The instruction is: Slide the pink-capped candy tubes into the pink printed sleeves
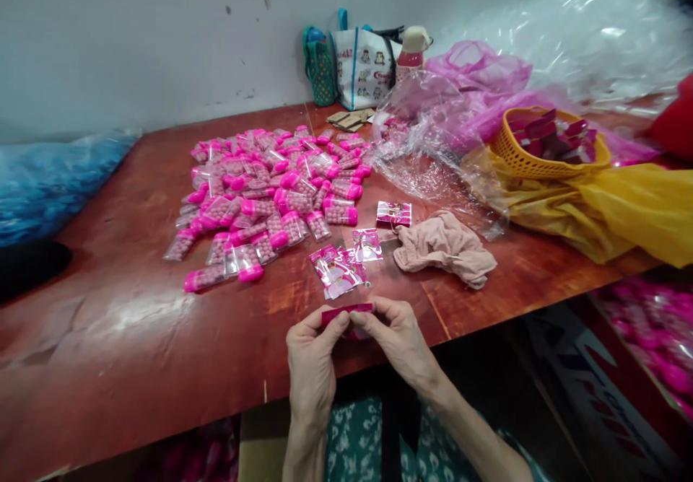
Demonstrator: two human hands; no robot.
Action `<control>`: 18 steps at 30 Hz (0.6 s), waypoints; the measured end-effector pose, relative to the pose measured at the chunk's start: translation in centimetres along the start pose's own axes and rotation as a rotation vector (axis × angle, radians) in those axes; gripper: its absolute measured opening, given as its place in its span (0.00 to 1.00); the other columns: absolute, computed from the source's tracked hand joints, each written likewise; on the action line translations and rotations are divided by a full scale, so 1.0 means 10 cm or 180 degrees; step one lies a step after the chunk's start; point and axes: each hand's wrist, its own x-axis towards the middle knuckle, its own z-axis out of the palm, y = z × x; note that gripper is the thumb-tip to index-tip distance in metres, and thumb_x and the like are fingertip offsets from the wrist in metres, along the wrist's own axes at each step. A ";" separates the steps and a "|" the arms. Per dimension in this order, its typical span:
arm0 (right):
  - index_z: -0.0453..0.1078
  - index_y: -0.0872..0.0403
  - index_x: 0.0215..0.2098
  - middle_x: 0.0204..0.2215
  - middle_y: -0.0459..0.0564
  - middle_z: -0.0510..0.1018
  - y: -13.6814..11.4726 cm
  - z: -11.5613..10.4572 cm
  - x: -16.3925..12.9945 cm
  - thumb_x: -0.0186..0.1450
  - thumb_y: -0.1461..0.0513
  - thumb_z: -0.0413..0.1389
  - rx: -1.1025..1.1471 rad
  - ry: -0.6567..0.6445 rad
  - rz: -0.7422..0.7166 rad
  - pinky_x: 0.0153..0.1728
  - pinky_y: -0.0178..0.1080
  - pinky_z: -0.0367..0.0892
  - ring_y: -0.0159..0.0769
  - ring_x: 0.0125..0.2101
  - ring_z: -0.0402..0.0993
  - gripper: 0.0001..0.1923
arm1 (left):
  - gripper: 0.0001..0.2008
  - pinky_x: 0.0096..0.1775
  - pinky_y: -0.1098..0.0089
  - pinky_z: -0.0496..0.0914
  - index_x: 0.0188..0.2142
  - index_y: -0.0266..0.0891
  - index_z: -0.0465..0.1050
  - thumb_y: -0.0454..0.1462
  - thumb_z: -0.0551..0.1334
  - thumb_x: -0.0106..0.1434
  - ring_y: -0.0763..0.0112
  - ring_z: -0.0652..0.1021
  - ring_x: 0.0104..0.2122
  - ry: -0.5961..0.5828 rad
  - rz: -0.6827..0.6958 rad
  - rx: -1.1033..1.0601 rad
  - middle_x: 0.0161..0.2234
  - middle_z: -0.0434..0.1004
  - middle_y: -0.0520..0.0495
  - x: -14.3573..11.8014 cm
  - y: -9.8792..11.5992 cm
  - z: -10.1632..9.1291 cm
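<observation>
Both hands meet at the table's front edge, pinching a small magenta label (346, 312) between thumbs and fingers. My left hand (314, 356) closes on its left end, and my right hand (401, 334) on its right end. The fingers cover much of it, so its full shape is hidden. Just beyond it lie several glossy pink-and-white printed labels (336, 271), partly overlapping. Behind them is a small stack of labels (393, 213). A wide heap of clear bottles with pink caps (265, 211), filled with small pink balls, spreads across the table to the left.
A crumpled beige cloth (445, 247) lies right of the labels. Beyond are clear plastic film (427, 150), a yellow basket (541, 168) of dark magenta pieces and a yellow plastic sheet (611, 211). A white bag (362, 67) and a drink bottle (414, 49) stand by the wall.
</observation>
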 end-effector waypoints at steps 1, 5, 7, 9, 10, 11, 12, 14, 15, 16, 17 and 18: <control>0.64 0.58 0.20 0.17 0.41 0.63 0.00 0.03 -0.01 0.62 0.56 0.53 -0.0127 0.0098 -0.0057 0.21 0.30 0.55 0.26 0.20 0.58 0.17 | 0.04 0.25 0.78 0.66 0.20 0.35 0.76 0.34 0.69 0.45 0.79 0.70 0.19 0.0020 0.0007 -0.0027 0.17 0.73 0.54 0.00 0.00 0.01; 0.58 0.56 0.17 0.16 0.39 0.54 0.02 0.09 -0.04 0.65 0.57 0.49 -0.0750 0.0376 -0.0340 0.19 0.31 0.48 0.25 0.19 0.50 0.20 | 0.04 0.26 0.77 0.66 0.22 0.35 0.76 0.34 0.69 0.46 0.78 0.71 0.20 0.0110 0.0016 -0.0039 0.18 0.73 0.53 0.00 -0.01 0.03; 0.58 0.55 0.17 0.16 0.40 0.55 0.02 0.08 -0.04 0.65 0.57 0.48 -0.0849 0.0354 -0.0358 0.19 0.31 0.49 0.26 0.19 0.51 0.20 | 0.04 0.28 0.75 0.67 0.24 0.35 0.77 0.35 0.68 0.47 0.76 0.72 0.22 0.0121 0.0014 0.0017 0.20 0.75 0.52 0.01 -0.01 0.01; 0.61 0.55 0.18 0.17 0.41 0.59 0.01 0.05 -0.03 0.65 0.58 0.48 -0.0942 0.0337 -0.0368 0.21 0.31 0.52 0.27 0.20 0.55 0.19 | 0.05 0.30 0.74 0.67 0.26 0.36 0.78 0.36 0.67 0.50 0.75 0.73 0.23 0.0083 0.0050 0.0117 0.22 0.77 0.51 0.01 -0.01 -0.02; 0.64 0.56 0.20 0.19 0.42 0.62 0.00 0.03 -0.03 0.65 0.59 0.49 -0.1012 0.0360 -0.0404 0.22 0.32 0.54 0.28 0.21 0.58 0.16 | 0.05 0.31 0.73 0.67 0.28 0.36 0.78 0.36 0.66 0.51 0.74 0.73 0.24 0.0057 0.0079 0.0168 0.23 0.77 0.51 0.01 -0.01 -0.04; 0.67 0.55 0.24 0.21 0.43 0.66 -0.01 0.02 -0.02 0.63 0.60 0.51 -0.1067 0.0412 -0.0450 0.25 0.32 0.57 0.29 0.23 0.61 0.12 | 0.05 0.32 0.73 0.67 0.29 0.36 0.78 0.36 0.65 0.52 0.74 0.73 0.24 0.0042 0.0104 0.0207 0.23 0.77 0.51 0.01 -0.01 -0.06; 0.70 0.55 0.30 0.24 0.44 0.69 -0.03 0.01 -0.02 0.62 0.61 0.54 -0.1094 0.0479 -0.0505 0.27 0.32 0.60 0.31 0.25 0.64 0.06 | 0.05 0.32 0.74 0.67 0.29 0.37 0.78 0.36 0.65 0.53 0.74 0.73 0.24 0.0041 0.0112 0.0234 0.23 0.77 0.51 0.01 -0.01 -0.08; 0.70 0.54 0.37 0.28 0.46 0.73 -0.05 0.00 -0.01 0.59 0.62 0.57 -0.1061 0.0543 -0.0624 0.31 0.33 0.63 0.33 0.29 0.68 0.08 | 0.05 0.30 0.74 0.66 0.28 0.37 0.78 0.36 0.65 0.53 0.75 0.72 0.23 0.0055 0.0080 0.0271 0.21 0.76 0.52 0.01 -0.02 -0.11; 0.71 0.54 0.36 0.28 0.46 0.73 -0.06 0.00 -0.01 0.58 0.63 0.58 -0.1008 0.0525 -0.0661 0.31 0.33 0.63 0.33 0.29 0.69 0.07 | 0.05 0.28 0.75 0.66 0.28 0.37 0.78 0.36 0.65 0.52 0.75 0.71 0.22 0.0054 0.0048 0.0297 0.21 0.75 0.53 0.02 -0.03 -0.13; 0.71 0.54 0.33 0.26 0.45 0.73 -0.06 0.00 -0.01 0.58 0.62 0.58 -0.0964 0.0487 -0.0678 0.30 0.33 0.63 0.33 0.27 0.69 0.05 | 0.05 0.27 0.75 0.65 0.27 0.37 0.78 0.37 0.66 0.52 0.75 0.71 0.22 0.0049 0.0021 0.0331 0.20 0.75 0.53 0.02 -0.04 -0.15; 0.71 0.55 0.30 0.25 0.45 0.73 -0.06 0.00 -0.02 0.59 0.62 0.57 -0.0937 0.0443 -0.0678 0.28 0.32 0.63 0.32 0.26 0.69 0.03 | 0.06 0.26 0.75 0.64 0.26 0.36 0.78 0.38 0.66 0.52 0.76 0.70 0.21 0.0047 0.0012 0.0375 0.20 0.75 0.53 0.02 -0.05 -0.16; 0.71 0.55 0.27 0.23 0.45 0.72 -0.06 0.01 -0.02 0.60 0.61 0.56 -0.0933 0.0429 -0.0669 0.27 0.32 0.62 0.31 0.25 0.68 0.06 | 0.07 0.26 0.75 0.64 0.25 0.36 0.78 0.39 0.66 0.52 0.76 0.70 0.21 0.0051 0.0031 0.0431 0.20 0.75 0.53 0.02 -0.06 -0.18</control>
